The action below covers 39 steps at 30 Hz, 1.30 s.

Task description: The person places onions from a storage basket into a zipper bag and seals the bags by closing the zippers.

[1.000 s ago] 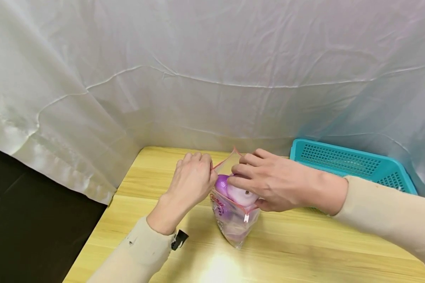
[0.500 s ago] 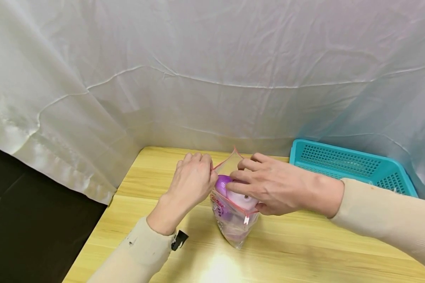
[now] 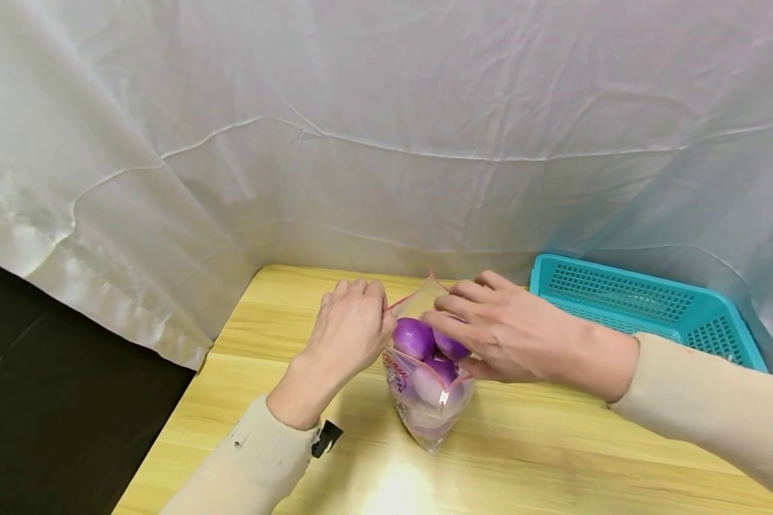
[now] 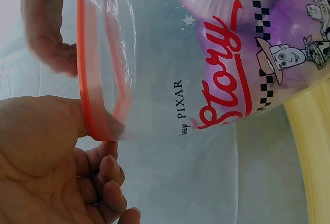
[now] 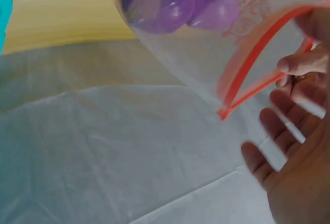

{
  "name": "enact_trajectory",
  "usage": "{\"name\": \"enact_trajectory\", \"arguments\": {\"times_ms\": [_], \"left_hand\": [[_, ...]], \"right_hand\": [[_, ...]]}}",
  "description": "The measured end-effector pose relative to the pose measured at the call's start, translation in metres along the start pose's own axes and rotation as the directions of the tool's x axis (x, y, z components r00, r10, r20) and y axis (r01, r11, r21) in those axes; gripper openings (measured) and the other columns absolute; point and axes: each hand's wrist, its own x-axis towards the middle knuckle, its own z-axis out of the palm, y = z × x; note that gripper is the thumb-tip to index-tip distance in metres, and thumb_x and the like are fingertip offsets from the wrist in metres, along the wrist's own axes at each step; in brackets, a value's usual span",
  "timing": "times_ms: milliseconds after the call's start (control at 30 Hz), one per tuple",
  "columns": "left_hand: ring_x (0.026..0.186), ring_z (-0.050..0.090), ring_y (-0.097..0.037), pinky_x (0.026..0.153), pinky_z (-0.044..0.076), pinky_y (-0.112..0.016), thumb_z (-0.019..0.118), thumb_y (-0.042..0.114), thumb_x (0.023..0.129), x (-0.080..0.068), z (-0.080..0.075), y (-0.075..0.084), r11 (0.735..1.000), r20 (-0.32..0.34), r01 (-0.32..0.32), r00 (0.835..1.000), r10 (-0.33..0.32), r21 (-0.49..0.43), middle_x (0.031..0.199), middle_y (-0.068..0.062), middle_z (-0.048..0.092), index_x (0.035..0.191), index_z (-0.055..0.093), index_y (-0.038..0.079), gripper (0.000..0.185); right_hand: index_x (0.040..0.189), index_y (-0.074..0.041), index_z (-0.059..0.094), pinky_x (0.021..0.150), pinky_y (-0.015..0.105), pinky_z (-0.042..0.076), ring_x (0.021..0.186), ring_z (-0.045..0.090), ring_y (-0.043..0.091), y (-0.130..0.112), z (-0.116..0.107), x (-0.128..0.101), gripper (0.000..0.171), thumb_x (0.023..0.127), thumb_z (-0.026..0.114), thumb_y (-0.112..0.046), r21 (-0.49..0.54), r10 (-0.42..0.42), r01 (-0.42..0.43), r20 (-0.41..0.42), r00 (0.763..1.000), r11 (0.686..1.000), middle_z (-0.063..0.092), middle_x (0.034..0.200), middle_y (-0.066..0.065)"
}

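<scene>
Clear zip bag (image 3: 428,390) upright on bench (image 3: 528,458), mouth up, purple balls (image 3: 414,337) inside. Left hand (image 3: 351,330) pinching rim; right hand (image 3: 505,336) with loose, relaxed grip, holding nothing.

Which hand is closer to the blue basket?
Right. The right hand is at the bag's mouth, just left of the blue basket; the left hand pinches the bag's far edge.

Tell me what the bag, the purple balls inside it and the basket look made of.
Clear zip-top bag with red seal: thin glossy plastic film; print and contents show through. Round purple balls: smooth, likely hard plastic, with sheen. Teal perforated basket: rigid moulded plastic with a grid of holes.
</scene>
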Motion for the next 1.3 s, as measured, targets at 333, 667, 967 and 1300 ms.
{"name": "enact_trajectory", "arguments": {"times_ms": [333, 667, 967, 1300], "left_hand": [[0.079, 0.052, -0.025, 0.071, 0.044, -0.041, 0.064, 0.019, 0.094, -0.001, 0.002, 0.0, 1.0, -0.005, 0.009, 1.0, -0.009, -0.016, 0.081, -0.001, 0.059, 0.087, 0.064, 0.013, 0.009], [0.076, 0.049, -0.022, 0.072, 0.043, -0.038, 0.064, 0.02, 0.091, -0.009, -0.013, 0.022, 0.995, 0.064, 0.019, 0.998, -0.012, -0.096, 0.078, 0.004, 0.056, 0.081, 0.058, 0.019, 0.011], [0.072, 0.049, -0.022, 0.07, 0.042, -0.039, 0.064, 0.024, 0.091, -0.014, -0.011, 0.036, 0.994, 0.124, 0.084, 0.989, -0.076, -0.064, 0.075, 0.003, 0.054, 0.077, 0.055, 0.02, 0.017], [0.077, 0.052, -0.022, 0.074, 0.045, -0.04, 0.062, 0.034, 0.099, -0.01, -0.012, 0.026, 0.989, 0.179, 0.105, 0.98, -0.086, -0.102, 0.078, 0.003, 0.057, 0.081, 0.058, 0.02, 0.023]], "right_hand": [[0.12, -0.001, 0.056, 0.059, 0.034, 0.028, 0.059, 0.047, 0.019, -0.001, 0.015, -0.033, 0.047, 0.086, 0.076, -0.025, 0.095, 0.512, -0.509, -0.009, 0.859, 0.855, 0.053, 0.067, -0.001], [0.124, 0.0, 0.056, 0.051, 0.03, 0.028, 0.043, 0.029, 0.007, 0.004, 0.021, -0.022, 0.03, 0.094, 0.054, -0.003, 0.323, 0.647, -0.614, 0.008, 0.763, 0.72, 0.042, 0.053, -0.008], [0.13, -0.003, 0.055, 0.053, 0.031, 0.043, 0.054, 0.051, 0.008, 0.003, 0.024, -0.008, 0.035, 0.1, 0.062, -0.019, 0.49, 0.683, -0.676, 0.203, 0.702, 0.55, 0.072, 0.084, -0.003], [0.137, -0.004, 0.047, 0.063, 0.026, 0.049, 0.071, 0.056, 0.004, -0.053, 0.005, -0.043, 0.078, 0.087, 0.08, -0.053, 0.666, 0.645, -0.627, 0.279, 0.711, 0.403, 0.063, 0.087, -0.009]]}}
